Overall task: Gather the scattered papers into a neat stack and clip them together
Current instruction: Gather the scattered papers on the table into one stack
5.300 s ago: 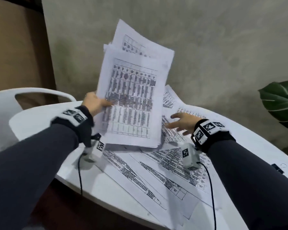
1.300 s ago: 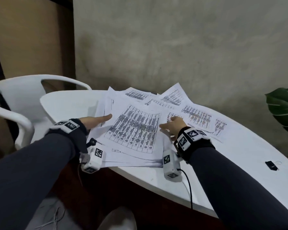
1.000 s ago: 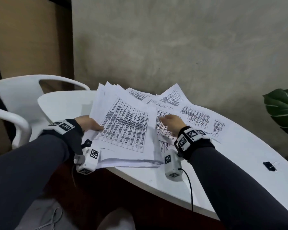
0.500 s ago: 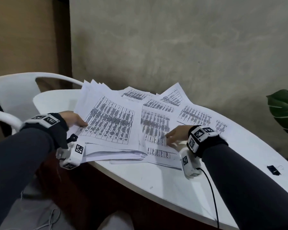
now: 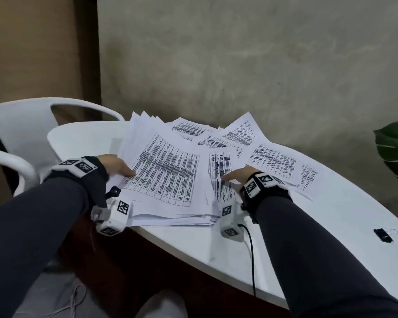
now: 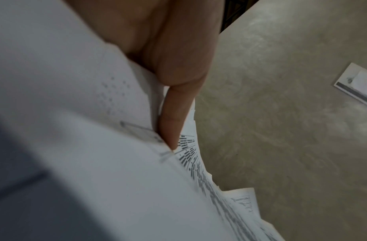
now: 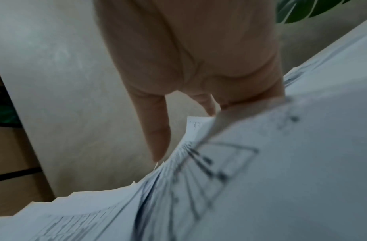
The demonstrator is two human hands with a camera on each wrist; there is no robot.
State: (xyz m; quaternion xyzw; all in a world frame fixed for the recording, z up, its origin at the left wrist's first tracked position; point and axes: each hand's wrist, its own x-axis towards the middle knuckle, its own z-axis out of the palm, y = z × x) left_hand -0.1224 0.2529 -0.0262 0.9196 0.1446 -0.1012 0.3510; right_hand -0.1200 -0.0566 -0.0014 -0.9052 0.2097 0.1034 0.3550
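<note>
Mottled grey wall (image 5: 239, 65), white chair (image 5: 21, 125), plant (image 5: 395, 148).

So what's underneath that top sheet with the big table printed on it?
Under the top sheet lies a thick pile of papers; its edges show at the near side. The left hand holds its left edge. What they say is covered.

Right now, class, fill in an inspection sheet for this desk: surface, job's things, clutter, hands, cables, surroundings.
Surface: white table, curved edge.
Job's things: gathered stack at the near edge; loose sheets spread behind it; black binder clip lying apart, unused.
Clutter: nothing seen.
Hands: left hand grips the stack's left edge; right hand lies flat on a sheet beside the stack, fingers straight.
Cables: black cable from the right wrist camera.
Surroundings: white chair, grey wall, green leaf.
</note>
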